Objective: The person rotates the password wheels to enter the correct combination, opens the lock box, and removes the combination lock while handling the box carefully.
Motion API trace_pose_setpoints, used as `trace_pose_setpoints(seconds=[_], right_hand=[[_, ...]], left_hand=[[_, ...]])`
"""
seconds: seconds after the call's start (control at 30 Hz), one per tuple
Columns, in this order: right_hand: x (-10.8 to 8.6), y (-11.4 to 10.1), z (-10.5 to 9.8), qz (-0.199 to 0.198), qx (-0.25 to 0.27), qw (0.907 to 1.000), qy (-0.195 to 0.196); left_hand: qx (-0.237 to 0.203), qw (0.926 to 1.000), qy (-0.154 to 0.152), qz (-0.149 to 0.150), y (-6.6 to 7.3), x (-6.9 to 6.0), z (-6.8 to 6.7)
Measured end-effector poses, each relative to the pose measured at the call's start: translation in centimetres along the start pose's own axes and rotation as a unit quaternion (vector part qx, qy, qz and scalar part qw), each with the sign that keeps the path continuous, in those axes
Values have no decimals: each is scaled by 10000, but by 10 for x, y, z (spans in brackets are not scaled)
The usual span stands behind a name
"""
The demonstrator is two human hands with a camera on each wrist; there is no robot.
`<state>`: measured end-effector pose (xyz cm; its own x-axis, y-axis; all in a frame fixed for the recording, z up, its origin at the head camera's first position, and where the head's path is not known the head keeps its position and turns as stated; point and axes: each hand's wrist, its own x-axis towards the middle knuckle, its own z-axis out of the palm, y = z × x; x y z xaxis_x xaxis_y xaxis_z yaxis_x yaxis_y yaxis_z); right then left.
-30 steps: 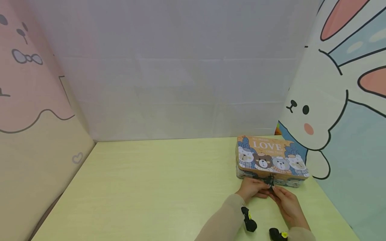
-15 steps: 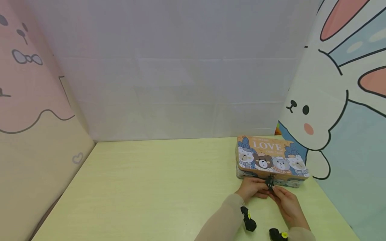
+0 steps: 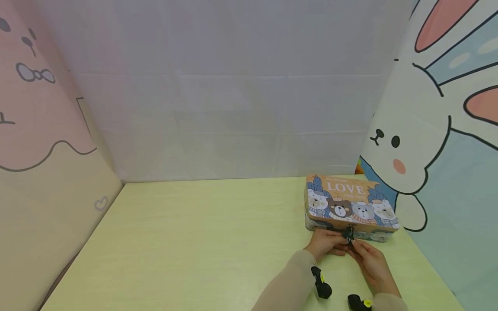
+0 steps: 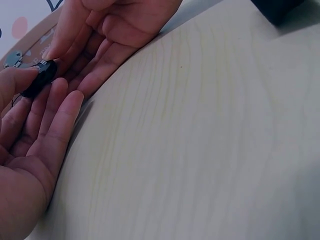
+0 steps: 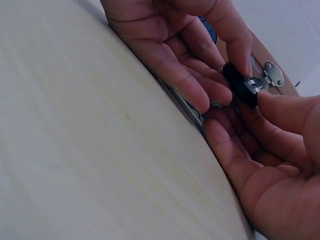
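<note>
A tin box with bears and the word LOVE (image 3: pixel 344 199) sits at the table's right rear, its lid down. At its front a small black object (image 3: pixel 348 234), seemingly a lock, lies against the metal clasp (image 5: pixel 273 75). The left hand (image 3: pixel 324 242) pinches this black object (image 4: pixel 41 79) from the left, thumb on top. From the right, the right hand (image 3: pixel 371 263) pinches it too, with thumb and fingers. In the right wrist view, silver marks show on the black object (image 5: pixel 242 85) between the fingertips. The other fingers of both hands are curled beneath it.
The pale wooden table (image 3: pixel 194 242) extends to the left. A white sheet (image 3: pixel 233 99) stands behind it, and a rabbit-print sheet (image 3: pixel 412 142) borders the right side. Black devices (image 3: pixel 322 283) are worn at both wrists.
The black object at the clasp has tilted slightly between the fingers. Both hands and the box have stayed in nearly the same place.
</note>
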<state>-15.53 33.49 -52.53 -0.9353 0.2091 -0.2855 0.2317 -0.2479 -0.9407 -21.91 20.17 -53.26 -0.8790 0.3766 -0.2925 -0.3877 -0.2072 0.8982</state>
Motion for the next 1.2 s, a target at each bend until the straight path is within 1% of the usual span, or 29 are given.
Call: trace_pose_setpoints(seconds=[0.33, 0.67, 0.83, 1.07, 1.2], right_hand=[[1, 0, 0, 47, -119, 9999, 64], [2, 0, 0, 61, -75, 9999, 64], [1, 0, -1, 33, -42, 10000, 36], [-1, 1, 0, -117, -214, 9997, 2], [0, 1, 0, -88, -219, 9997, 20]], left_hand=[[116, 9999, 70, 68, 2, -5, 2], [205, 9996, 99, 168, 2, -5, 2], [269, 9994, 117, 158, 1, -5, 2], [325, 9993, 131, 107, -1, -1, 3], [329, 9993, 120, 96, 0, -1, 3]])
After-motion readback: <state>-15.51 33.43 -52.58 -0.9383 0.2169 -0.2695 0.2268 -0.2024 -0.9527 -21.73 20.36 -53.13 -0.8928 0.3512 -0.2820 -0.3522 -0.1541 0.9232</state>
